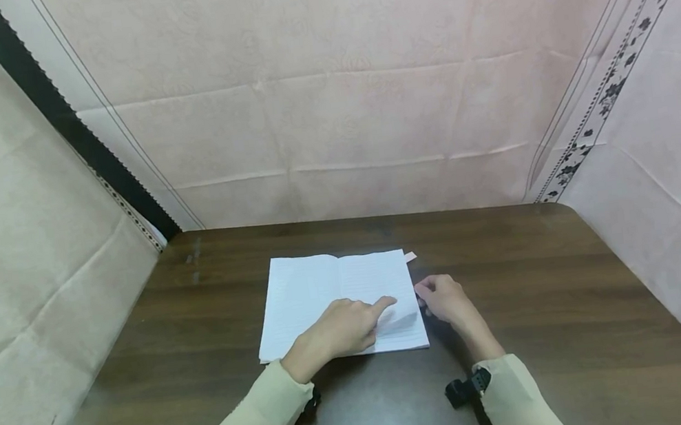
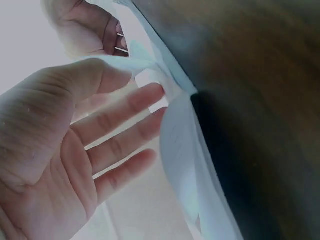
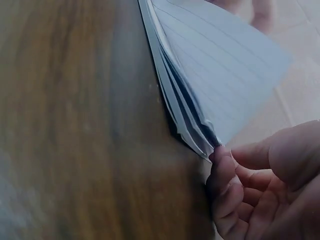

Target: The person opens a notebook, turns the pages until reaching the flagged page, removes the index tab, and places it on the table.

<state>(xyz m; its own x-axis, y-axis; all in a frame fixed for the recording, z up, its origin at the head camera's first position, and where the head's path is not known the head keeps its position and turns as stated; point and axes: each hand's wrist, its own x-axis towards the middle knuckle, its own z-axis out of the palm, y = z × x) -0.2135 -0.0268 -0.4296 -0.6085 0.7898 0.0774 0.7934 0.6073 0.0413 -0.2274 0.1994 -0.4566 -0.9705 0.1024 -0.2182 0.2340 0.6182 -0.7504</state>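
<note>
An open notebook (image 1: 302, 293) with white lined pages lies flat on the wooden table. My left hand (image 1: 340, 327) is over its right page, one finger stretched out across the paper. In the left wrist view several fingers (image 2: 120, 145) extend loosely beside a bulging page (image 2: 175, 150), without curling round it. At the notebook's right edge, my right hand (image 1: 446, 298) pinches the edge of the sheets between thumb and fingers. The right wrist view shows the layered page edges (image 3: 185, 115) fanned slightly apart beside those fingertips (image 3: 222, 160).
A small white paper tab (image 1: 410, 257) sticks out past the notebook's upper right edge. Brown tabletop (image 1: 204, 337) surrounds the notebook. Pale cloth hangs (image 1: 331, 123) behind the table and at both sides. A black wrist device (image 1: 467, 387) sits at the right sleeve.
</note>
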